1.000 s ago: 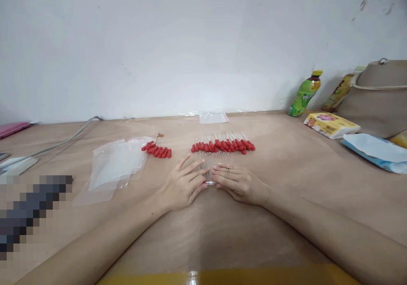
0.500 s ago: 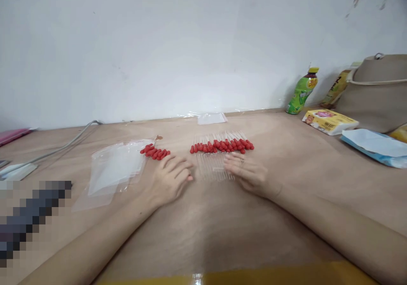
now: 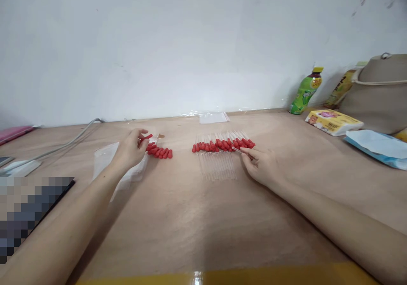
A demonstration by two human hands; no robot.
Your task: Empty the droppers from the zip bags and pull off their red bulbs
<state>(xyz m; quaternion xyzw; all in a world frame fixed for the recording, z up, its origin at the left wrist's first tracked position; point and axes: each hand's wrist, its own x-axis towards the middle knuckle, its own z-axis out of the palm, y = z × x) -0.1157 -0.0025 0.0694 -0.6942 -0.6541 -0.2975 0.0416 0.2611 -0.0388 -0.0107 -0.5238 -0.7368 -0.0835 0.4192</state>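
Both busy now: left grip [image 3: 129, 149] pinching one red bulb [image 3: 146, 137], right grip [image 3: 262, 163] pinching one tube [image 3: 236, 149], and loose tubes [image 3: 218, 166] lie just left of that right grip; a careless sideways brush could scatter them!

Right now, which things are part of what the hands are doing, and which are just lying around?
Part of the job, I think:
red piece in the left hand
clear tube in the right hand
loose red pieces
bare tubes
red-ended tubes
maybe plastic bags

Probably just lying about:
green bottle
yellow packet
beige bag
grey cable
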